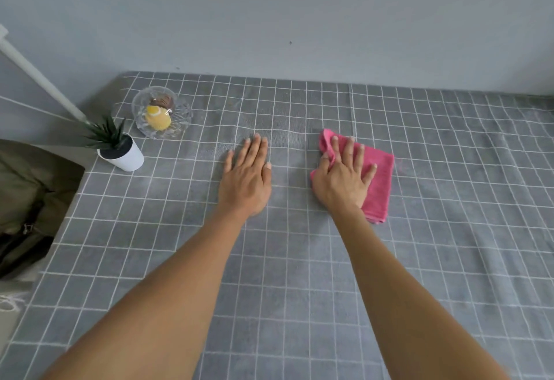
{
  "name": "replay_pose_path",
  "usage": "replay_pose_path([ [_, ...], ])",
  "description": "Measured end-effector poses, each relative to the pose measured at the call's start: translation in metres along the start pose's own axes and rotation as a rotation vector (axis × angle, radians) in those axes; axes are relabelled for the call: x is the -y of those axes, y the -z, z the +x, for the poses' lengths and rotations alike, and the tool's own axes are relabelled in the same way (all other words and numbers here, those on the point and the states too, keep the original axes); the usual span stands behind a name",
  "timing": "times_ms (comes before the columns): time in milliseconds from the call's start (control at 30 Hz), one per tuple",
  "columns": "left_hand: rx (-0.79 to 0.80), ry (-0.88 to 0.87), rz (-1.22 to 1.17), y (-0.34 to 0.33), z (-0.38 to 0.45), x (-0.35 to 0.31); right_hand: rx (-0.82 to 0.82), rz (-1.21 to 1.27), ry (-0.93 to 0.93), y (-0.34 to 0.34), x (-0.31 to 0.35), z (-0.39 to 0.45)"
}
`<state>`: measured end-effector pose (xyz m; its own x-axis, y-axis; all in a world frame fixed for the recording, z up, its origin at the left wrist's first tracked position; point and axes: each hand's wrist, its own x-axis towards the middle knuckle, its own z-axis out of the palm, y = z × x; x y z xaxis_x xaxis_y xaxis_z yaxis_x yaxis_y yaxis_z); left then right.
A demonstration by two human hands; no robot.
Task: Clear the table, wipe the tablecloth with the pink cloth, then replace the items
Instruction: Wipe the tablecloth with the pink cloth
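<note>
Pink cloth [378,181] folded flat on the grey checked tablecloth [329,274], pinned under the right hand [341,180]. Fingers [349,151] of that hand spread wide, palm down, thumb side bunching one fold of the cloth at its near-left corner; no pinch otherwise, just flat pressure. Cloth showing past the fingertips and out to the right of the hand, its lower corner reaching back beside the wrist.

Left hand [247,181] just to the left of the right one, apart from the cloth, lying flat on the bare tablecloth, fingers straight and close together, thumb tucked alongside. Holding nothing.

Both forearms bare, stretched forward over the worktop.

Far to the left of the left hand, near the worktop's corner: small white pot [126,157] with a spiky green plant [105,133], tilted a little. Just beyond the pot, a clear glass dish [180,118] with something yellow [157,118] inside and a brownish item behind it, too small to identify.

Grey wall [299,19] beyond the far edge of the worktop.
</note>
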<state>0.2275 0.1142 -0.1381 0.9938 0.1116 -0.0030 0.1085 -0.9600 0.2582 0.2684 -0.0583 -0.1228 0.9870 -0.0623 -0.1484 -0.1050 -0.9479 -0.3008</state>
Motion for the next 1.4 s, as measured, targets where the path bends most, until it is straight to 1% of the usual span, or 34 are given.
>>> replay_pose_path([
  [133, -0.025, -0.014, 0.009, -0.002, 0.0, 0.0, 0.057, -0.006, 0.249, -0.018, 0.047, -0.01],
  [200, -0.027, -0.021, 0.012, -0.001, 0.0, 0.0, 0.062, 0.011, 0.291, -0.022, 0.052, -0.009],
  [267, -0.017, -0.015, -0.002, -0.001, 0.001, 0.0, 0.051, -0.018, 0.303, -0.02, 0.039, -0.005],
  [500, 0.021, -0.025, -0.02, 0.001, 0.0, 0.004, 0.018, -0.022, 0.142, 0.011, -0.043, 0.01],
  [767, 0.045, -0.034, 0.013, 0.003, 0.0, 0.006, -0.008, -0.052, -0.147, 0.052, -0.164, -0.001],
  [833, 0.058, -0.032, 0.025, 0.003, 0.001, 0.005, -0.005, -0.058, -0.151, 0.054, -0.173, -0.003],
  [967, 0.137, 0.013, 0.046, 0.008, 0.001, -0.003, 0.04, -0.063, -0.108, 0.059, -0.167, -0.004],
  [1000, 0.146, 0.015, 0.035, 0.008, -0.002, -0.01, 0.059, -0.079, -0.064, 0.059, -0.164, -0.007],
  [1067, 0.152, -0.014, -0.006, 0.005, -0.018, -0.033, 0.089, -0.114, 0.086, 0.053, -0.155, -0.022],
  [1133, 0.131, -0.059, -0.043, -0.004, -0.039, -0.065, 0.102, -0.089, 0.238, 0.044, -0.148, -0.041],
  [1167, 0.117, -0.076, -0.057, -0.009, -0.048, -0.083, 0.109, -0.066, 0.274, 0.042, -0.147, -0.049],
  [1267, 0.103, -0.128, -0.102, -0.023, -0.067, -0.134, 0.1, -0.051, 0.267, 0.045, -0.169, -0.058],
  [1400, 0.111, -0.192, -0.113, -0.04, -0.088, -0.183, 0.039, -0.025, 0.089, 0.063, -0.225, -0.064],
])
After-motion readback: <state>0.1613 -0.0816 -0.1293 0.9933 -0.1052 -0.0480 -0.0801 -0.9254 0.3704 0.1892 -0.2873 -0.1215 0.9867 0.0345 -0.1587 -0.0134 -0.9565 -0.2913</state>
